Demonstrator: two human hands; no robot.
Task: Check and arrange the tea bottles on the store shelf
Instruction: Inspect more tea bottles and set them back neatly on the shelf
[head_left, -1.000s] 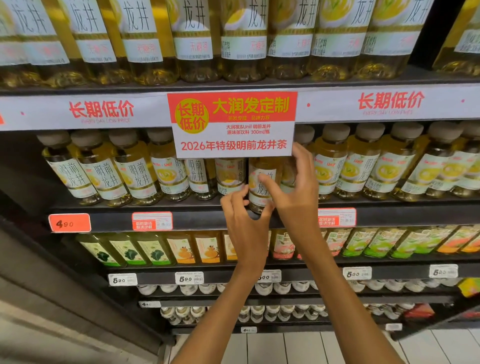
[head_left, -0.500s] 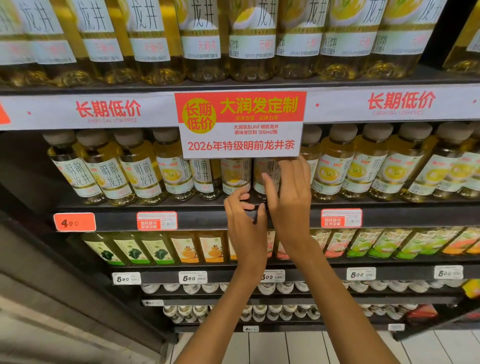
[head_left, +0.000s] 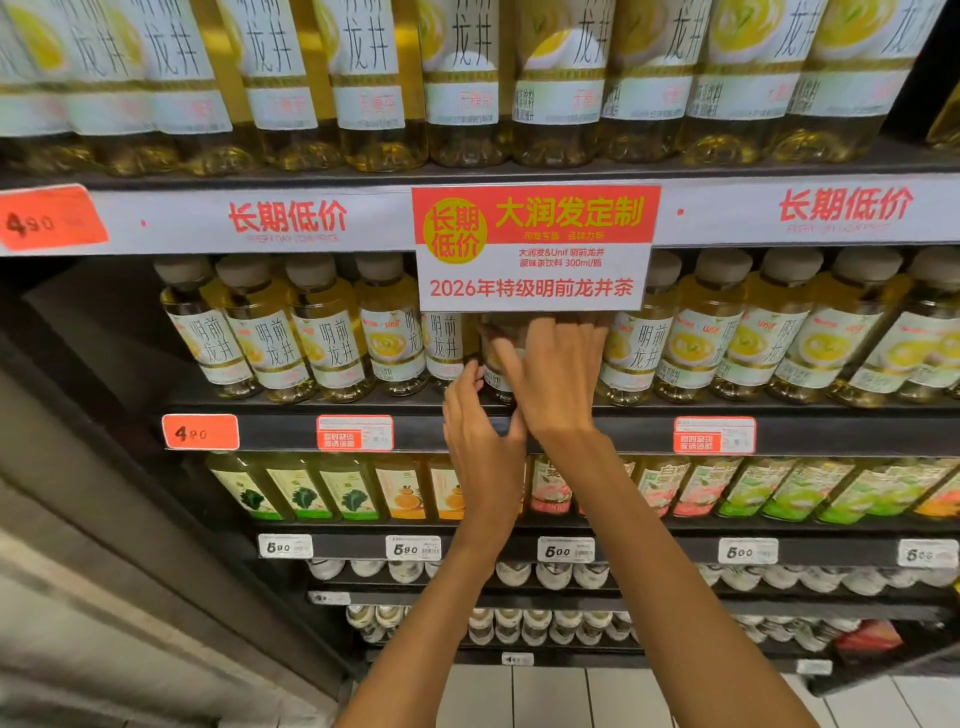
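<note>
Both forearms reach up from 6 o'clock to the second shelf (head_left: 571, 415). Right hand (head_left: 558, 379) is raised highest, fingers curled round a tea bottle (head_left: 496, 358) standing just under the hanging promo sign (head_left: 535, 249); bottle shows at the hand's 9 o'clock, mostly hidden. Left hand (head_left: 480, 436) sits lower at 7 o'clock, fingers bent, tips touching the bottle's lower left side. Neighbouring bottles stand upright either side.

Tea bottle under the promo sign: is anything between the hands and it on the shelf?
Nothing visible is. The right hand already wraps the tea bottle, and the left hand touches its lower part. The promo sign hangs over the bottle's top and hides the cap; neighbouring bottles stand close on both sides.
</note>
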